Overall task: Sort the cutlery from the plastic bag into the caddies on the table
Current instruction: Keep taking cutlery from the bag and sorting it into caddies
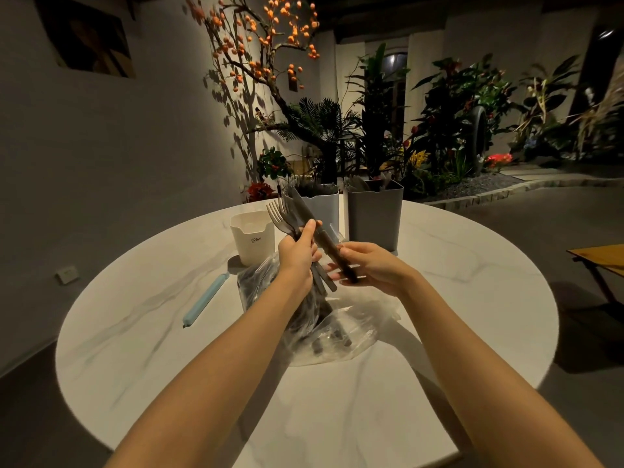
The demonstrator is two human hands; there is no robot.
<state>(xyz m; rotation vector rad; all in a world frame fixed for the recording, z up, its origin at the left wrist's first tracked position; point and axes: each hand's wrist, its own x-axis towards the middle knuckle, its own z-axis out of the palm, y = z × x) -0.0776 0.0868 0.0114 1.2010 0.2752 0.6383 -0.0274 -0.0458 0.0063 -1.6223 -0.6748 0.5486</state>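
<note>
Left hand [297, 255] gripping forks [282, 214]; knife [312, 224] handle between right hand [369, 265] fingers [341, 276], above plastic bag [337, 332].

I see a dim room, grey wall [101, 146] left, dark floor [557, 231]. Lit plants [456, 113] and an orange-fruited branch [263, 55] stand behind.

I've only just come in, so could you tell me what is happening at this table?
A person is sorting cutlery. The left hand grips a bunch of forks, while the right hand holds a knife by its handle. The plastic bag, cutlery visible inside, lies below them on the table, and three caddies stand behind.
</note>
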